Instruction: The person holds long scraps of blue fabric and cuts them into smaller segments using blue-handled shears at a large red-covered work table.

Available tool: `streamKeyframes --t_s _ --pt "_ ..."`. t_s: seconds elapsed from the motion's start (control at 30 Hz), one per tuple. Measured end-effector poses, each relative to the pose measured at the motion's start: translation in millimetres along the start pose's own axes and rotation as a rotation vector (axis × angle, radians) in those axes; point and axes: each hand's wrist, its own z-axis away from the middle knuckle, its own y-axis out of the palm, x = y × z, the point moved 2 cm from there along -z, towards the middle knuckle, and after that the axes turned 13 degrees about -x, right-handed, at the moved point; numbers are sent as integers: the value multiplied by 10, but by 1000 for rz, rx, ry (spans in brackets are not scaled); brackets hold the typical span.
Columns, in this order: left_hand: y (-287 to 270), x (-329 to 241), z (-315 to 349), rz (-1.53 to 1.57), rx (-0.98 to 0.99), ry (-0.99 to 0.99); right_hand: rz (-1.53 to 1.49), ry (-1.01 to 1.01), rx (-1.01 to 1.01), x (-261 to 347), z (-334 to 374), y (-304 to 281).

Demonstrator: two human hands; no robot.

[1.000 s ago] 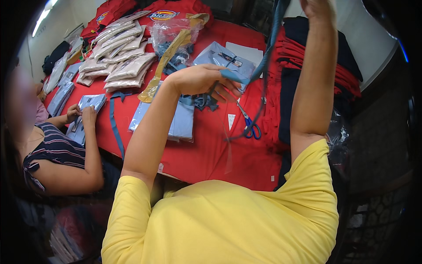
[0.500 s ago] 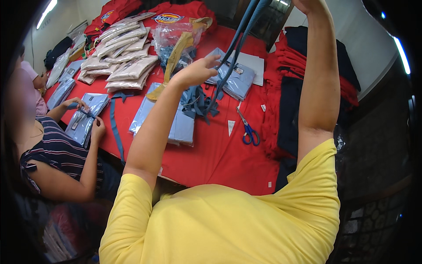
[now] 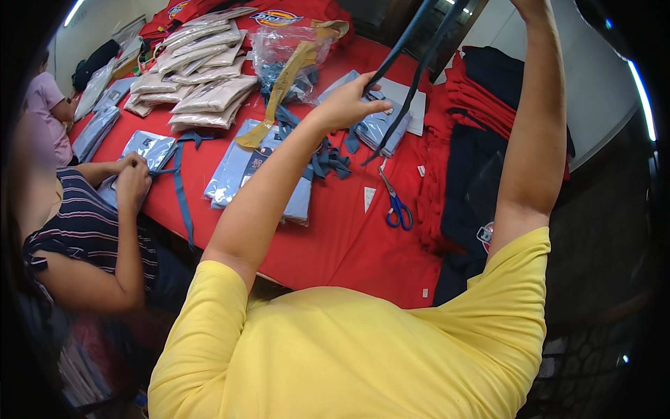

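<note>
My left hand (image 3: 345, 105) is over the middle of the red-covered table, its fingers closed around a blue fabric strip (image 3: 399, 45) that runs up past the top edge. Its thumb points out to the side. A second dark blue strip (image 3: 417, 87) hangs down beside it. My right hand (image 3: 532, 4) is raised at the top edge, with its fingers cut off from view. Below my left hand are a tangle of blue strips (image 3: 329, 160) and bagged folded blue shirts (image 3: 230, 167). Another bagged blue shirt (image 3: 387, 129) lies just beyond it.
Blue-handled scissors (image 3: 398, 209) lie on the red cloth (image 3: 328, 244). Bagged cream garments (image 3: 209, 77) are piled at the far left, near a clear plastic bag (image 3: 289, 52). Red and navy clothes (image 3: 474, 160) are stacked at right. A co-worker's hands (image 3: 131, 174) handle a bagged shirt at left.
My left hand has moved right and its fingers have closed on a strip. My right hand has shifted right, spreading the strips apart. The co-worker's hands have come together.
</note>
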Motion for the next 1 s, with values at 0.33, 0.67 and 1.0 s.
streamKeyframes --t_s 0.33,0.67,1.0 --pt "97 -129 -1 173 -9 17 1 -61 -58 60 -94 -209" --pt "-14 -207 57 274 7 -73 9 -47 20 103 75 -10" --pt "-204 -982 -1 344 -522 345 9 -95 181 370 509 286"
